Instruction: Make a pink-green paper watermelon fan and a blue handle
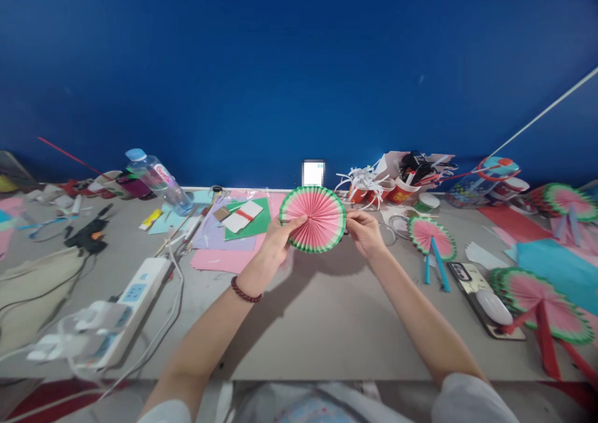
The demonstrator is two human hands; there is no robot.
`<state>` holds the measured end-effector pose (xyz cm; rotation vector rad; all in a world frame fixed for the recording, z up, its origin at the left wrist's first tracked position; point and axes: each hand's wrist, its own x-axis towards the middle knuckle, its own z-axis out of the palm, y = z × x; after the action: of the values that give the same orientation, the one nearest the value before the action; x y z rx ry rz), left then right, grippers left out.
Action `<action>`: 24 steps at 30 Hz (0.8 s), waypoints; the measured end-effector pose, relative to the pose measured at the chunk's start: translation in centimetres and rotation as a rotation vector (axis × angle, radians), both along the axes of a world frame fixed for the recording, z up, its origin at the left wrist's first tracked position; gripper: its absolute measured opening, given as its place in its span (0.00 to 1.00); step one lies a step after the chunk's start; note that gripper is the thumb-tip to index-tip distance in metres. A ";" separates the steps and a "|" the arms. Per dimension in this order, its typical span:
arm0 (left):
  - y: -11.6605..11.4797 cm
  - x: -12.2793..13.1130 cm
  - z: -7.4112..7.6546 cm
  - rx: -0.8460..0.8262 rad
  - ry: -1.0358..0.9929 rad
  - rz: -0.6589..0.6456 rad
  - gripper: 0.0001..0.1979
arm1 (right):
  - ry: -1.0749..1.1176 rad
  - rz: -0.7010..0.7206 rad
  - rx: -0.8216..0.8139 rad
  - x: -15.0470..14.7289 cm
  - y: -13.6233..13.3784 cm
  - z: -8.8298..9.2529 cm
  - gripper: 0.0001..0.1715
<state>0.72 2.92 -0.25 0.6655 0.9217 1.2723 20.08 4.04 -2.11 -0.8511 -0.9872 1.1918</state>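
Above the grey tabletop [322, 342], holds a pleated watermelon paper fan [324, 218], already spread full-circle; shows no handles on its near face, unlike the blue-handled fan [432, 235] at right. Clamps its left side with left hand [277, 237] fingers, pinches its right rim with right hand [367, 231] fingers.

- The round fan [318, 228] is showing radiating pink pleats, a pale band and a green rim.
- The wall [299, 74] is gleaming deep blue.
- The tabletop [327, 336] is showing plain grey.
- The beaded bracelet [245, 293] is showing dark red.
- The power strip [134, 294] is pairing white with blue.
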 end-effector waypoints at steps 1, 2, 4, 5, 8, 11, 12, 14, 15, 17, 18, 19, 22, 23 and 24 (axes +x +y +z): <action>0.0 0.0 0.0 0.021 0.003 0.000 0.21 | 0.007 0.005 -0.005 0.0 0.0 0.0 0.07; 0.0 -0.1 0.0 0.041 0.009 0.005 0.21 | 0.017 0.007 -0.014 0.0 -0.1 0.0 0.08; 0.0 -0.1 0.0 0.069 0.022 0.024 0.21 | 0.036 0.016 -0.042 -0.1 -0.1 0.0 0.10; 0.0 -0.1 -0.1 0.079 0.028 0.032 0.21 | 0.048 0.025 -0.057 -0.2 -0.2 0.0 0.11; -0.1 -0.2 0.0 0.094 0.041 0.027 0.22 | 0.088 0.074 -0.096 -0.3 -0.3 0.0 0.14; -0.1 -0.2 0.0 0.105 0.066 0.037 0.22 | 0.107 0.110 -0.105 -0.3 -0.5 0.1 0.16; -0.1 -0.1 0.0 0.111 0.080 0.043 0.22 | 0.107 0.116 -0.104 -0.3 -0.5 0.1 0.16; -0.1 -0.1 0.0 0.125 0.105 0.062 0.21 | 0.104 0.130 -0.104 -0.3 -0.5 0.2 0.16; -0.1 -0.1 0.0 0.130 0.113 0.072 0.21 | 0.103 0.137 -0.106 -0.3 -0.5 0.2 0.16; -0.1 -0.1 0.0 0.134 0.120 0.084 0.22 | 0.103 0.148 -0.107 -0.2 -0.5 0.1 0.17; -0.1 -0.1 0.0 0.138 0.122 0.088 0.22 | 0.102 0.151 -0.107 -0.1 -0.4 0.1 0.17; -0.1 -0.2 -0.1 0.142 0.124 0.090 0.22 | 0.097 0.149 -0.105 -0.1 -0.4 0.0 0.17; 0.0 -0.2 -0.1 0.152 0.129 0.089 0.22 | 0.069 0.123 -0.101 0.0 -0.2 -0.3 0.16; 0.0 -0.2 -0.1 0.149 0.130 0.088 0.22 | 0.060 0.113 -0.101 0.1 -0.2 -0.4 0.16; 0.0 -0.2 -0.1 0.145 0.131 0.089 0.21 | 0.056 0.107 -0.103 0.1 -0.1 -0.4 0.15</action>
<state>0.48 2.88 -0.35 0.8372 0.9811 1.3970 20.15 3.90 -2.53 -0.8494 -0.9425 1.3604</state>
